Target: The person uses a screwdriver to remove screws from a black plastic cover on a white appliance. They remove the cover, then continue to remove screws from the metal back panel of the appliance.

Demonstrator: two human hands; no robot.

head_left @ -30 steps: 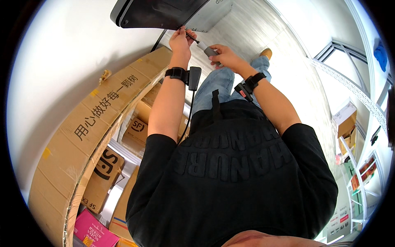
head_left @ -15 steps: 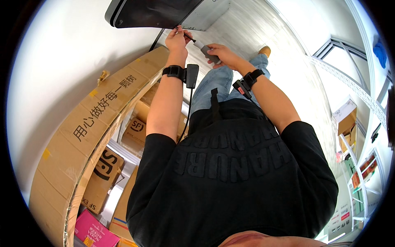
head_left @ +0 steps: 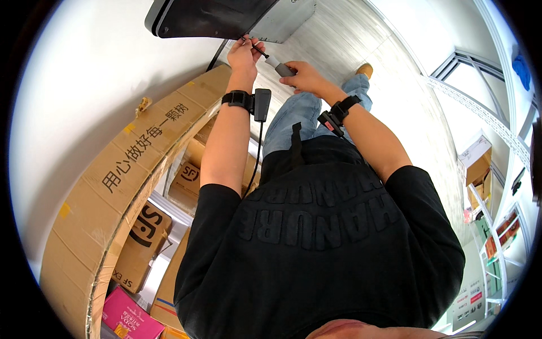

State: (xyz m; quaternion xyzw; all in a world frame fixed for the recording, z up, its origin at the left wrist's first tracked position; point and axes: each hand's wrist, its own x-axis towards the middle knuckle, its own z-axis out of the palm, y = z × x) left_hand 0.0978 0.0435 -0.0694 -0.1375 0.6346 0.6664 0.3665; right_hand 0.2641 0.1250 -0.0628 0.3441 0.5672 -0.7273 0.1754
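In my left hand (head_left: 243, 59), the fingers pinch a thin black cord-like piece (head_left: 258, 50) close under the lower edge of a large black and grey panel-like unit (head_left: 209, 20). This piece slants down to the right and has a thicker end. A grey hand-sized object (head_left: 284, 70) with a paler front part is gripped by my right hand (head_left: 301, 76). Its pale front points up-left and meets, or nearly meets, the black piece's thick end; I cannot tell whether they are joined. Exactly what kind the grey object is does not show.
A long cardboard sheet (head_left: 121, 169) curves along the white wall at left. Beside it stand several cartons (head_left: 141, 240) and a pink box (head_left: 131, 316). Pale wood-look flooring (head_left: 339, 34) lies ahead. White shelving (head_left: 497, 243) with boxes lines the right.
My right hand has shifted slightly and turned the grey object, bringing its pale front up to the black piece's end, where a small gap showed before. My left hand has stayed almost in place.
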